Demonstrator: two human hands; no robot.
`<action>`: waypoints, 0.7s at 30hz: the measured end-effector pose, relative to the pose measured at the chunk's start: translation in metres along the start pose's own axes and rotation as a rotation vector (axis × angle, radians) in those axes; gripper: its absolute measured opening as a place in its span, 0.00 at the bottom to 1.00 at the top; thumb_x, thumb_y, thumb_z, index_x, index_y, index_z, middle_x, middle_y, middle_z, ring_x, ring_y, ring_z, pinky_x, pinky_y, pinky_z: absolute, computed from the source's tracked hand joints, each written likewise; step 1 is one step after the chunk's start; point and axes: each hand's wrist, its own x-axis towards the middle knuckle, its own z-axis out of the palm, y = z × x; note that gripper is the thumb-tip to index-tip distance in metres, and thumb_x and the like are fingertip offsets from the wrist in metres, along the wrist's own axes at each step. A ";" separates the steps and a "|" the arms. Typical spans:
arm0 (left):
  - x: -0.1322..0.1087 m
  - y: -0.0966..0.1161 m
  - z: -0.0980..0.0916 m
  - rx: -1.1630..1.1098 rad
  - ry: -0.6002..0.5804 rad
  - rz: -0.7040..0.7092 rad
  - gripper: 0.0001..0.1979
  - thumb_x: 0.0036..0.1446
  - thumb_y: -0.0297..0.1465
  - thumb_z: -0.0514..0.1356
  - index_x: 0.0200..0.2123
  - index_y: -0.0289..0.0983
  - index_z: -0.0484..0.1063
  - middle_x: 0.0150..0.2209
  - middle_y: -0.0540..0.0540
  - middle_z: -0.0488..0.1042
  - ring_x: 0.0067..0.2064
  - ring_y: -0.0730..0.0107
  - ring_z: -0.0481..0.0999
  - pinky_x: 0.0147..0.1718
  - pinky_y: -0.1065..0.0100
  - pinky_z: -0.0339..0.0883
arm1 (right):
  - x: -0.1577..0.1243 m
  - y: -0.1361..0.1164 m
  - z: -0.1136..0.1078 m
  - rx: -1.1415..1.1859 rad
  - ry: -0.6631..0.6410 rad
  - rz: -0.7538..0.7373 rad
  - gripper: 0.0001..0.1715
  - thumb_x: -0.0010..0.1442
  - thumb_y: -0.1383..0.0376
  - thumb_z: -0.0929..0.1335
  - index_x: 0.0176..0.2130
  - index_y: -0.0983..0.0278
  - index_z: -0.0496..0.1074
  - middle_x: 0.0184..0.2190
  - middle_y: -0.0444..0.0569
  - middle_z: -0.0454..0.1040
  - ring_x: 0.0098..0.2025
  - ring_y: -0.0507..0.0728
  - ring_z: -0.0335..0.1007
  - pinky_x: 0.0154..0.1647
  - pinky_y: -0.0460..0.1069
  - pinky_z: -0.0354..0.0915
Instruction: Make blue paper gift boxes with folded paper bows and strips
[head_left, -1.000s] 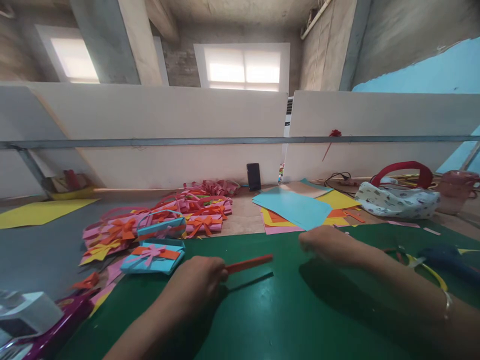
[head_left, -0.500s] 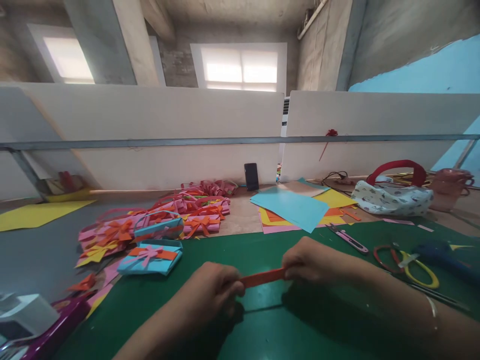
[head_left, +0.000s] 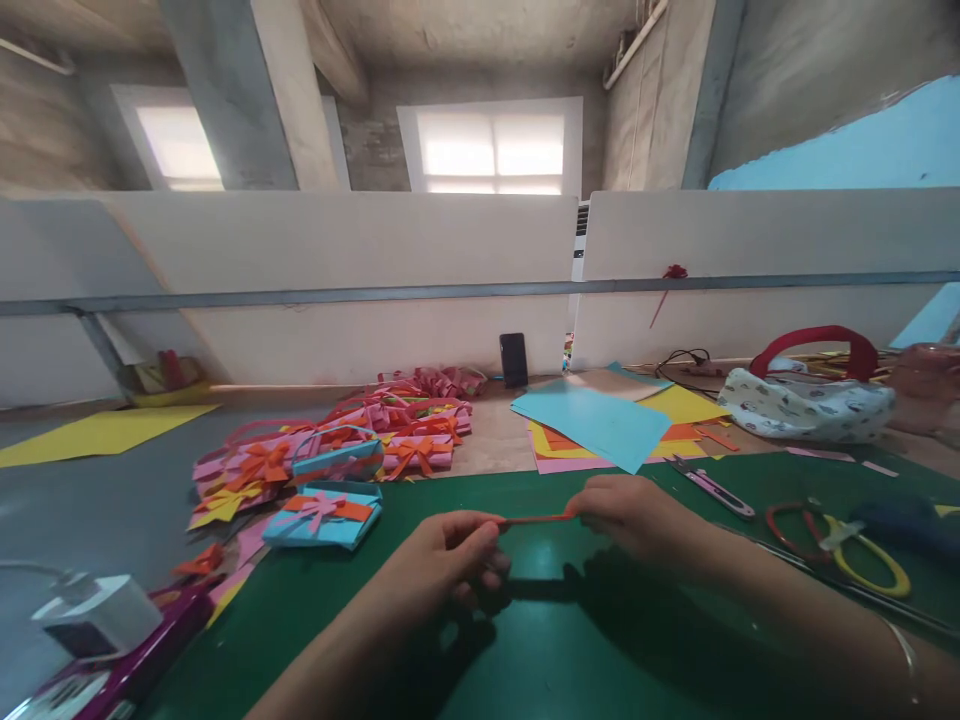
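Between my two hands an orange paper strip (head_left: pixel 537 519) is stretched above the green cutting mat (head_left: pixel 547 660), turned nearly edge-on to me. My left hand (head_left: pixel 457 555) pinches its left end between thumb and forefinger. The right end is pinched by the fingertips of my right hand (head_left: pixel 619 510). Beyond my left hand lies a blue paper bag (head_left: pixel 326 515) with an orange band and a pink bow. A pink box cutter (head_left: pixel 712 488) rests past my right hand, and scissors (head_left: pixel 866 560) with red and yellow handles lie beside my right forearm.
Several pink and orange paper bags (head_left: pixel 330 430) are heaped at the back left. Coloured paper sheets (head_left: pixel 592 415) lie behind the mat, near an upright phone (head_left: pixel 514 360). A patterned pouch (head_left: pixel 806 405) stands back right. A white charger (head_left: pixel 97 615) is at front left.
The orange strip has turned from showing its flat face to nearly edge-on. Both hands still hold its ends. The whole view has shifted slightly, so the scene sits further right.
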 end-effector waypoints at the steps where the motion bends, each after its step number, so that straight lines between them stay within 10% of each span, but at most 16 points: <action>1: 0.001 -0.001 -0.003 0.010 -0.006 0.014 0.24 0.49 0.47 0.59 0.41 0.34 0.69 0.31 0.45 0.73 0.30 0.73 0.72 0.24 0.73 0.58 | 0.000 0.001 -0.001 0.001 -0.010 -0.016 0.14 0.58 0.74 0.60 0.39 0.66 0.73 0.32 0.50 0.73 0.33 0.54 0.67 0.30 0.46 0.59; 14: -0.006 -0.004 0.007 0.109 -0.363 0.046 0.19 0.54 0.42 0.56 0.42 0.34 0.73 0.24 0.50 0.68 0.24 0.75 0.65 0.22 0.72 0.51 | -0.002 -0.005 0.003 0.109 0.069 -0.100 0.11 0.60 0.67 0.63 0.43 0.64 0.72 0.35 0.50 0.72 0.36 0.54 0.67 0.35 0.47 0.63; 18: -0.002 -0.009 0.007 0.064 -0.293 0.049 0.18 0.52 0.42 0.58 0.40 0.34 0.73 0.23 0.52 0.66 0.22 0.77 0.63 0.22 0.73 0.51 | -0.002 -0.008 0.002 0.313 0.189 0.075 0.33 0.52 0.61 0.70 0.56 0.63 0.61 0.45 0.54 0.70 0.45 0.58 0.66 0.45 0.53 0.63; 21: 0.000 -0.007 0.010 0.073 -0.214 0.077 0.21 0.48 0.45 0.60 0.36 0.32 0.73 0.20 0.54 0.64 0.20 0.80 0.57 0.20 0.74 0.47 | -0.001 -0.011 0.002 0.529 0.191 0.219 0.31 0.54 0.64 0.69 0.56 0.63 0.60 0.38 0.49 0.72 0.39 0.56 0.70 0.42 0.52 0.66</action>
